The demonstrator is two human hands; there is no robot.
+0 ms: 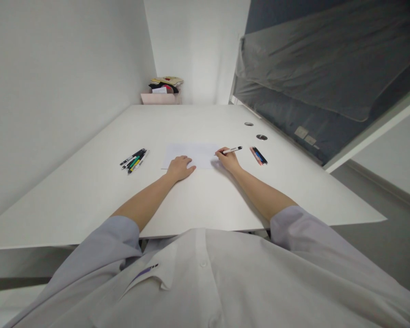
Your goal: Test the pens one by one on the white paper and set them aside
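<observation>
A sheet of white paper (201, 156) lies on the white table (198, 200) in front of me. My left hand (180, 168) rests flat on its lower left part, fingers apart, holding nothing. At the right edge of the sheet, my right hand (228, 160) grips a white pen with a black end (233, 150). The pen points left, and its tip is too small to make out. No marks can be made out on the paper.
Several pens and markers (135, 161) lie in a pile on the left. More pens (258, 156) lie to the right of my right hand. Two round inserts (261, 137) sit near the right edge. A box with cloth items (158, 98) stands beyond the far edge, and a dark panel (314, 86) rises at right.
</observation>
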